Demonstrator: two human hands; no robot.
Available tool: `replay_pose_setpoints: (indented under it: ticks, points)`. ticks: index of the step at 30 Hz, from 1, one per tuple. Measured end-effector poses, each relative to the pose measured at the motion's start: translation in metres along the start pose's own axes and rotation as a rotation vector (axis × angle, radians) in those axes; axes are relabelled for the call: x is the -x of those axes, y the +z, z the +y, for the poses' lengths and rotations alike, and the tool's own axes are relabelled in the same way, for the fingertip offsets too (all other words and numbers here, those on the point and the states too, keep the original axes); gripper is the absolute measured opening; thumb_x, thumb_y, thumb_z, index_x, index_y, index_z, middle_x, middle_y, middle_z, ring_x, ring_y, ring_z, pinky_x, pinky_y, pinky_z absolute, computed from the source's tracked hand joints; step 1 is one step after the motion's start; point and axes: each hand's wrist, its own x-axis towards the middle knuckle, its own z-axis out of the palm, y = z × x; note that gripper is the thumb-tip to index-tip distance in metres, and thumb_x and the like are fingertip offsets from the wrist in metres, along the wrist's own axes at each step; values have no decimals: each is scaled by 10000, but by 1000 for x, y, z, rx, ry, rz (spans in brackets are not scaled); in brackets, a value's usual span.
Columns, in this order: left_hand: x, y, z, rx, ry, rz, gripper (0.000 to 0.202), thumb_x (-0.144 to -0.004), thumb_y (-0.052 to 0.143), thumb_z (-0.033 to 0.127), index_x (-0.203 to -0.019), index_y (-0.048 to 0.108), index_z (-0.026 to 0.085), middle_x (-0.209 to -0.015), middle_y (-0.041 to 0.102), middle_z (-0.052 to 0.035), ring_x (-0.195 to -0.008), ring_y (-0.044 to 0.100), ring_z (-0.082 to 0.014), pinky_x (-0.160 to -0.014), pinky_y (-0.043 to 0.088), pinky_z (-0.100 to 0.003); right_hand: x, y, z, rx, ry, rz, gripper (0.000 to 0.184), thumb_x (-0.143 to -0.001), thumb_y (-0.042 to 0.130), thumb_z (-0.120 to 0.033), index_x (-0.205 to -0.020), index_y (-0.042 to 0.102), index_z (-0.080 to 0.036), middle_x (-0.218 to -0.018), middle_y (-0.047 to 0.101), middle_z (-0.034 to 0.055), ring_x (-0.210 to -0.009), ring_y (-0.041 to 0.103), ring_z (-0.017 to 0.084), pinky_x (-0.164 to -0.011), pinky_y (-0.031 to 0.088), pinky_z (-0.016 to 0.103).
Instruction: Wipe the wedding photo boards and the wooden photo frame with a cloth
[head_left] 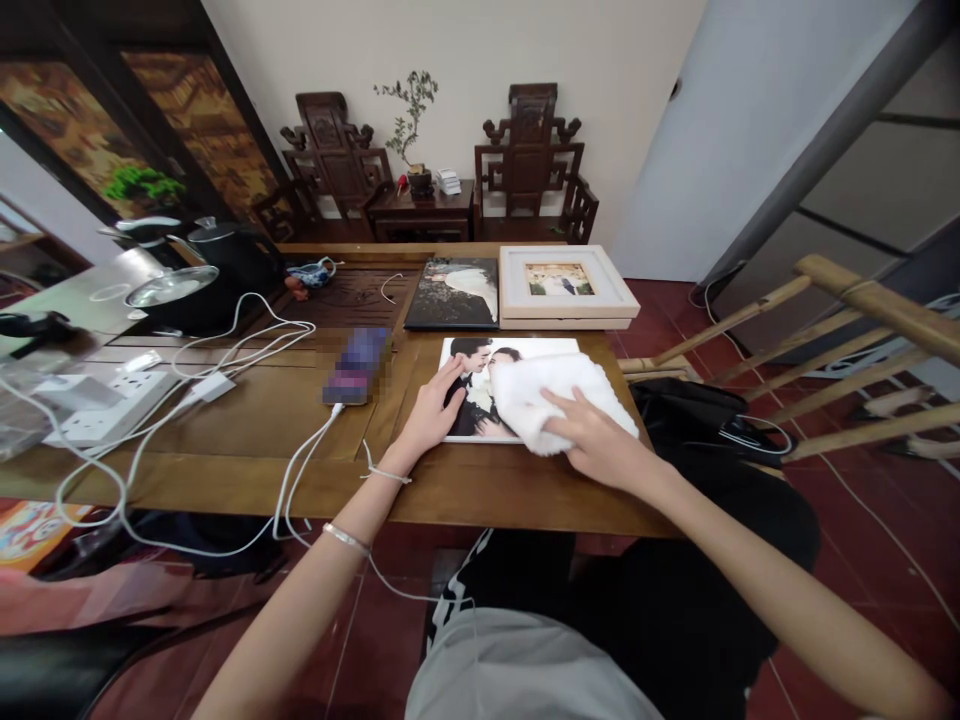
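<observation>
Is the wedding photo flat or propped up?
Flat: the wedding photo lies face up on the table, left hand on its edge, right hand pressing a white cloth onto it.

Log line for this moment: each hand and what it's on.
left hand: flat on photo print, open | right hand: palm down on white cloth over photo print | surface: wooden table

Hands point(431, 412) on cloth point(556, 392), photo point(480, 395)

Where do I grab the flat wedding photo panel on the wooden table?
Grip the glossy wedding photo panel by its near edge, probably, from the table's front: it lies flat, white fluffy cloth and right hand covering its right half, left hand pressing its left.
</observation>
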Motion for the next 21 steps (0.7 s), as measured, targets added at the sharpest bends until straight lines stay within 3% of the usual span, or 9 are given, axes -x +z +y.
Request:
replay_pose_setpoints:
  ticks: [3,6,9,11,15,18,21]
  points:
    - [0,0,-2,-7,-15,-9,455,-970,421,308,-1408,519,234,-1548,428,-69,-1458,351,-221,-1217,252,-467,-42,-6,20,11,59,2,606,-646,413,56,-1142,665,-184,-1328,630,153,-1402,413,316,-1122,287,612]
    - [0,0,-3,-17,-12,-29,465,-973,416,311,-1422,506,232,-1555,415,-69,-1462,344,-230,-1217,245,-486,-79,-12,37,17,65,26,561,-683,408,46,-1122,678,-175,-1223,694,124,-1243,566,326,-1068,359,530]
    - [0,-1,-3,-24,0,-42,476,-973,412,312,-1434,492,229,-1562,403,-70,-1466,337,-233,-1218,242,-491,-102,-14,48,-2,74,59,519,-707,414,37,-1099,688,-165,-1155,720,109,-1076,645,296,-977,421,420]
    - [-1,-2,-2,-26,16,-44,478,-973,410,314,-1433,494,215,-1561,404,-77,-1466,335,-229,-1222,239,-477,-107,-12,48,-15,91,74,490,-738,427,23,-1111,683,-166,-1143,716,113,-1100,628,296,-976,410,421]
    - [-1,-2,-2,-24,34,-33,471,-970,412,303,-1420,509,205,-1549,424,-80,-1457,355,-220,-1225,246,-456,-90,-1,28,36,105,67,495,-770,451,5,-1187,656,-167,-1157,694,152,-1321,474,341,-1064,302,584]
    - [-1,0,-4,-20,34,-21,469,-964,419,293,-1414,517,201,-1542,434,-84,-1447,373,-226,-1221,259,-459,-60,10,0,86,94,9,637,-688,423,70,-1248,627,-157,-1260,659,168,-1429,343,346,-1106,228,660]
    - [-1,1,-5,-16,32,-15,471,-961,424,287,-1415,517,203,-1541,436,-82,-1446,374,-232,-1220,260,-466,-23,19,-32,98,31,-33,649,-653,406,91,-1199,651,-161,-1450,536,138,-1467,262,363,-1128,181,705]
